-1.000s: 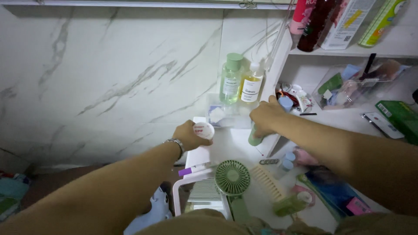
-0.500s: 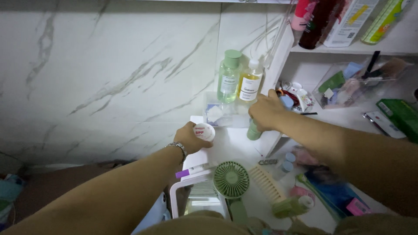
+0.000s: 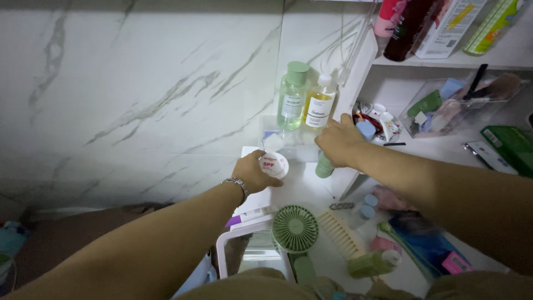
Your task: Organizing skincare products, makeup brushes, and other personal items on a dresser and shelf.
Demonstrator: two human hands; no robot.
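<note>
Counter layout, seen from above. Two bottles (image 3: 306,100) stand side by side at the back against the wall, on a clear box (image 3: 277,145). In front of the box: the left hand (image 3: 252,172) around a round jar (image 3: 273,165); to its right, the right hand (image 3: 340,141) over a small bottle (image 3: 324,165). Nearer the person: a tube (image 3: 251,215) at left, a round fan (image 3: 295,228) in the middle, a comb (image 3: 339,232) just right of the fan. Shelf unit (image 3: 444,147) at right, holding a clear bin (image 3: 461,103); more bottles on the shelf above it.
</note>
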